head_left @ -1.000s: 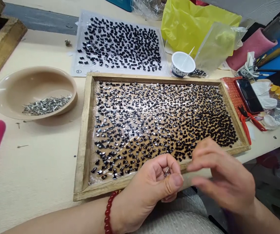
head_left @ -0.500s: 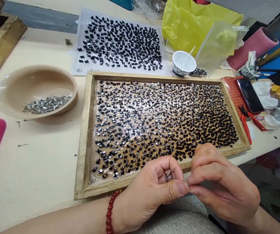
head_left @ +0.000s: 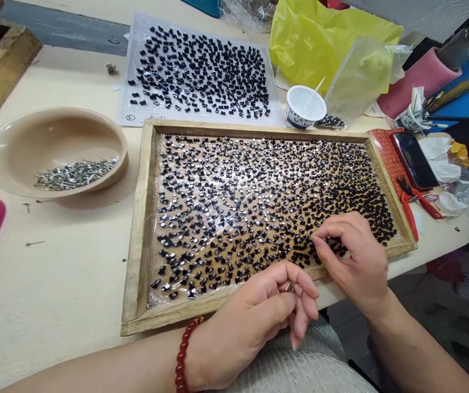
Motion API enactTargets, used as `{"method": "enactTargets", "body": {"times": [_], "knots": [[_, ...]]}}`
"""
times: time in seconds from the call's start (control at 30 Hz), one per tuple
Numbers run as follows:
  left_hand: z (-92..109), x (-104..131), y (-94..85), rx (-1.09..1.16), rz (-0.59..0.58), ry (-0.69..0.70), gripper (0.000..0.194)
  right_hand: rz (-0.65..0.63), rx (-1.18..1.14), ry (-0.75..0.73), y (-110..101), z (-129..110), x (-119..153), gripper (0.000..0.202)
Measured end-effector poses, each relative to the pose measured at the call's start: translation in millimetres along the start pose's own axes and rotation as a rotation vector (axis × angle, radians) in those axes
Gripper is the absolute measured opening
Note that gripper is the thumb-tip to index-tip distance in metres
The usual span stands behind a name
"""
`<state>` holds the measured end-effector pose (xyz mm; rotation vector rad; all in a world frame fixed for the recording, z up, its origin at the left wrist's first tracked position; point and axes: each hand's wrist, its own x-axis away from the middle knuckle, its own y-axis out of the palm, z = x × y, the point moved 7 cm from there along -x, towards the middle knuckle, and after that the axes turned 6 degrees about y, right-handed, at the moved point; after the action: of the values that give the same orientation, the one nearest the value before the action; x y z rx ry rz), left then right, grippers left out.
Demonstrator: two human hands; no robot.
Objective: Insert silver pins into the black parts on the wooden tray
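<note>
A wooden-framed tray (head_left: 136, 218) holds a great many small glossy black pieces under or on clear film, some with thin pins sticking up. My right hand (head_left: 351, 256) is over its near right part, thumb and forefinger pinched together; what is between the tips is too small to make out. My left hand (head_left: 263, 305), with a red bead bracelet (head_left: 182, 355) on the wrist, is curled at the tray's near edge. Small metal pins (head_left: 289, 286) glint inside its fingers. To the left stands a beige bowl (head_left: 13, 164) with a heap of metal pins (head_left: 74, 173).
Behind the tray lies a white sheet (head_left: 130, 98) with black pieces. A white cup (head_left: 305, 106) with a stick stands near a yellow bag (head_left: 324, 43). Red-handled pliers (head_left: 409, 210) and a phone (head_left: 414, 158) lie at right. Loose pins lie left of the tray.
My right hand has moved from my left fingertips up and forward over the tray. My left thumb has drawn back and its fingers have loosened a little.
</note>
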<state>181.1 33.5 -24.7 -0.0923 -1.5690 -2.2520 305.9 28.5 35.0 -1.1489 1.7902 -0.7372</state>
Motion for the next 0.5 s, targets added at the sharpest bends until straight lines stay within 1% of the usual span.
{"method": "enactTargets", "body": {"times": [0.1,0.2,0.33,0.4,0.5], "knots": [[0,-2,2.9,0.023,-0.02,0.013,0.012,-0.042,0.147,-0.019,12,8,-1,0.005],[-3,-4,3.7,0.04,-0.046,0.001,0.016,-0.07,0.191,-0.029,17,8,0,0.003],[-10,-4,4.8,0.055,-0.102,-0.061,0.021,-0.086,0.214,-0.032,18,7,0,0.003],[-10,-3,3.6,0.01,-0.09,-0.085,0.023,-0.095,0.223,-0.03,19,8,0,0.003],[-5,-1,-0.2,-0.117,-0.017,-0.089,0.025,-0.106,0.234,-0.036,20,8,0,0.004]]}}
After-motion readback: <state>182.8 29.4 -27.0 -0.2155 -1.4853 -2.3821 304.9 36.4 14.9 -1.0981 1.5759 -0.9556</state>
